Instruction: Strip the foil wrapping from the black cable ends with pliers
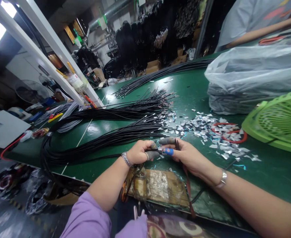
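My left hand (140,152) is closed around a thin black cable (115,155), which runs left toward a bundle. Its thumb and forefinger, in grey finger covers, pinch near the cable's tip. Close by on the right, my right hand (181,152) is closed, its fingertips at that same tip. Blue wrap covers its thumb and grey its forefinger. A dark pointed tool (177,144) sticks up between its fingers; its exact kind is unclear. Beyond both hands lies a bundle of black cables (125,132), pale ends facing right. Fingers partly hide the held tip.
Foil scraps (200,125) and red rings (231,132) litter the green table (271,175). More cable bundles (125,109) lie behind. At right are a plastic-wrapped stack (254,79) and a green fan-like grille (279,120). A taped cardboard pad (160,186) sits at the front edge. Another person (244,23) is across.
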Available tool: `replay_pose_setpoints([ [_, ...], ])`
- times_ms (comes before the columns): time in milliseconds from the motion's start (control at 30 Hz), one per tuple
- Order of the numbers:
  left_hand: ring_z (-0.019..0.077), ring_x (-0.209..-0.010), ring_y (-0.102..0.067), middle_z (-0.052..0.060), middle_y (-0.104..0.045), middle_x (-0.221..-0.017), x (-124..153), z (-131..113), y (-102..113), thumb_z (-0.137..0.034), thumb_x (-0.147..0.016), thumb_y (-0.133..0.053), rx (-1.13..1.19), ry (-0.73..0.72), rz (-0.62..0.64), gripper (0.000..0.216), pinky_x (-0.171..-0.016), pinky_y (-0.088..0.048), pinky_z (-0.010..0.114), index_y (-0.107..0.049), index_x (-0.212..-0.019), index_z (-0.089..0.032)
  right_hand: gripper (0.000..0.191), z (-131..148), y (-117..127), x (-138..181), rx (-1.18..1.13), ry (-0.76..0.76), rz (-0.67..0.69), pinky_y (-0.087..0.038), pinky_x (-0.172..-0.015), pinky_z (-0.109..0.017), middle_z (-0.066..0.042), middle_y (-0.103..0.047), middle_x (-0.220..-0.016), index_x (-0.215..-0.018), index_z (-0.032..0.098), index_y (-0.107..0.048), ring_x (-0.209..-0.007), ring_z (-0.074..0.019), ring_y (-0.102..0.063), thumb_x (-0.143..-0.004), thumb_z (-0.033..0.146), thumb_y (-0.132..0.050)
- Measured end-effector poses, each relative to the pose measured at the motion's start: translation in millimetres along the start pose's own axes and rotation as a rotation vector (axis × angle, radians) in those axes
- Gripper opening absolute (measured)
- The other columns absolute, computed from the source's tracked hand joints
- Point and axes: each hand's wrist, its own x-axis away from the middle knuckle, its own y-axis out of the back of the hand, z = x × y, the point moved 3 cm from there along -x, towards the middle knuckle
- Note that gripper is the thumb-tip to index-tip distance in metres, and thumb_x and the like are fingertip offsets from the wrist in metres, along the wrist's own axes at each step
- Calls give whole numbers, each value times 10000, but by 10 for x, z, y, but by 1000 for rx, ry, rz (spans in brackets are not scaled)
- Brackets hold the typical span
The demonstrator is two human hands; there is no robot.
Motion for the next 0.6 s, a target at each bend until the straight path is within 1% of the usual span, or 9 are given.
replay_pose_setpoints([
  [100,76,-471,-464,-15,-540,-529,-1,5,-4,-480,-719,-642,-15,-2,-2,361,-479,-361,191,-575,-673,-129,451,14,-4,1,18,-19,7,-377,-460,-226,-5,-682,-697,-856,185,-630,-537,-104,-525,-503,380,-832],
  [200,76,-479,-476,-14,-547,-554,-3,7,-6,-440,-730,-635,-26,-13,-6,315,-487,-372,192,-581,-704,-131,431,26,-8,7,36,-12,-11,-307,-419,-215,12,-652,-659,-825,186,-618,-478,-77,-448,-507,390,-825],
  [300,74,-484,-479,-16,-545,-551,-2,-2,-2,-437,-726,-642,-22,-20,-24,311,-490,-371,190,-579,-699,-134,396,12,-10,14,63,-7,-26,-239,-395,-207,49,-569,-583,-785,188,-599,-435,-55,-351,-526,398,-814],
  [400,64,-463,-460,-24,-531,-525,-1,-15,0,-460,-713,-655,9,-18,-42,340,-473,-355,186,-565,-679,-134,379,-16,-23,18,66,-14,0,-218,-388,-202,74,-488,-551,-782,189,-591,-430,-48,-308,-550,400,-803],
  [467,49,-421,-424,-32,-523,-511,-1,-3,-3,-485,-705,-657,54,19,-56,366,-440,-330,180,-548,-685,-136,371,-24,-34,17,44,1,10,-217,-387,-203,76,-466,-553,-777,191,-585,-434,-49,-303,-564,411,-794],
  [600,37,-357,-383,-40,-528,-508,-8,40,-20,-565,-684,-643,178,124,-67,441,-369,-278,174,-512,-727,-146,384,-37,-39,0,-51,40,-44,-214,-394,-206,67,-495,-576,-777,191,-584,-435,-45,-304,-545,396,-811],
])
